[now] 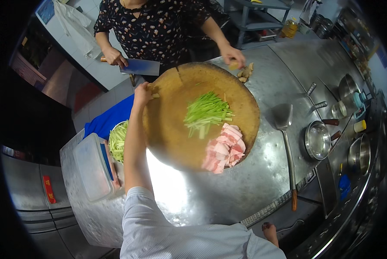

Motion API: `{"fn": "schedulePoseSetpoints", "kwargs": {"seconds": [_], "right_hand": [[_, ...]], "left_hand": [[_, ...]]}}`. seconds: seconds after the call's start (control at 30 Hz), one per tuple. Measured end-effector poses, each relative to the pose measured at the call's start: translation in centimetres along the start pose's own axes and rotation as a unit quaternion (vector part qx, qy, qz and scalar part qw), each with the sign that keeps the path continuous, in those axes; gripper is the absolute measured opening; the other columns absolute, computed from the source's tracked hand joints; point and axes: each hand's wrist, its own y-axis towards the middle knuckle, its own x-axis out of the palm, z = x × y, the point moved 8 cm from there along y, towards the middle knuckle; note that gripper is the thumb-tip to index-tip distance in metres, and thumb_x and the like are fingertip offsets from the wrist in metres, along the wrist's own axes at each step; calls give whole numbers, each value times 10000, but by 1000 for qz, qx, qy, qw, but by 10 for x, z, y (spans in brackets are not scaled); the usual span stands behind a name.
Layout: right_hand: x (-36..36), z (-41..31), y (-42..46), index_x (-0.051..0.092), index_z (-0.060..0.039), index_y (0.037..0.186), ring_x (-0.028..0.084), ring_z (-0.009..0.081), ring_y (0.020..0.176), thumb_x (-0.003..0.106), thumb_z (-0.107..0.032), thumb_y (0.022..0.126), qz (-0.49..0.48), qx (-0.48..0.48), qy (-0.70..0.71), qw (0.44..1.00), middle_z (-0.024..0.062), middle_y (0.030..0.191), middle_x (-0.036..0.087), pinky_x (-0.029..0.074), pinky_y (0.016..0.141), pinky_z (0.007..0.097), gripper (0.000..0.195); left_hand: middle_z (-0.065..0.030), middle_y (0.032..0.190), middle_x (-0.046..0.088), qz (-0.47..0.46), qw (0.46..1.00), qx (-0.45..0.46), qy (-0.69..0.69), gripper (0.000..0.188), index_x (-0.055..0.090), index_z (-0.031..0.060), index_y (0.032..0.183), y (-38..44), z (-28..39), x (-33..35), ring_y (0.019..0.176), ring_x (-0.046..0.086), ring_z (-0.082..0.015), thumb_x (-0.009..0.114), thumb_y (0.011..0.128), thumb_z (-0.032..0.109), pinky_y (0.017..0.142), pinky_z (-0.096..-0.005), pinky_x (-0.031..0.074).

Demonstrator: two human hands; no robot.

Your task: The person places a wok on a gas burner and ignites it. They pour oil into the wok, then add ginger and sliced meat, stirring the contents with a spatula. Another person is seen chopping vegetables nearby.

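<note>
My left hand reaches to the far left rim of a round wooden chopping board. A small pale piece shows at its fingertips; whether the hand grips it or the rim is unclear. My right hand hangs low beside the table's front edge, its fingers curled, and what it might hold cannot be made out. Cut green stalks lie in a bundle on the board. Next to them, sliced raw pork belly sits at the near right rim, partly overhanging it.
Opposite, a person holds a cleaver and a ginger piece near more ginger. A wok spatula, steel pan, lidded plastic container and bowl of cut stalks surround the board on the steel table.
</note>
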Motion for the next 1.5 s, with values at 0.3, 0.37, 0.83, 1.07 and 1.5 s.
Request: {"fn": "schedulePoseSetpoints", "kwargs": {"seconds": [0.3, 0.37, 0.83, 1.07, 1.5], "right_hand": [[18, 46, 1, 608, -5, 888, 621, 238, 688, 618, -137, 713, 1, 37, 113, 993, 167, 706, 621, 481, 629, 315, 219], [20, 51, 6, 606, -4, 885, 612, 207, 667, 619, -126, 715, -4, 44, 131, 990, 152, 687, 617, 477, 613, 302, 210], [22, 24, -5, 586, -11, 991, 595, 327, 814, 587, -201, 747, -25, 33, 30, 999, 195, 823, 614, 465, 710, 380, 309], [3, 23, -11, 596, -72, 1017, 563, 322, 911, 565, -292, 768, -15, 93, 11, 996, 159, 967, 604, 452, 771, 397, 334], [24, 81, -30, 607, -80, 1001, 569, 313, 908, 549, -328, 754, 17, 138, 42, 989, 147, 958, 611, 453, 793, 382, 355]], "left_hand": [[-167, 1013, 538, -116, 944, 76, 301, 338, 537, 151, 1096, -22, 19, 15, 878, 540, -364, 469, 772, 86, 772, -407, 447], [-163, 988, 552, -153, 927, 136, 315, 347, 530, 160, 1112, -23, 29, 23, 889, 540, -371, 439, 787, 76, 781, -405, 444], [-117, 818, 617, -151, 855, 180, 462, 129, 555, 54, 868, -17, 54, 45, 782, 615, -239, 482, 774, 105, 589, -331, 501], [-88, 911, 607, -157, 869, 170, 437, 159, 601, 81, 879, -7, -2, 57, 828, 602, -249, 498, 770, 134, 662, -362, 492], [-121, 710, 601, 115, 935, 35, 334, 203, 562, 49, 876, -15, 3, 12, 665, 611, -269, 395, 854, 162, 575, -356, 490]]}}
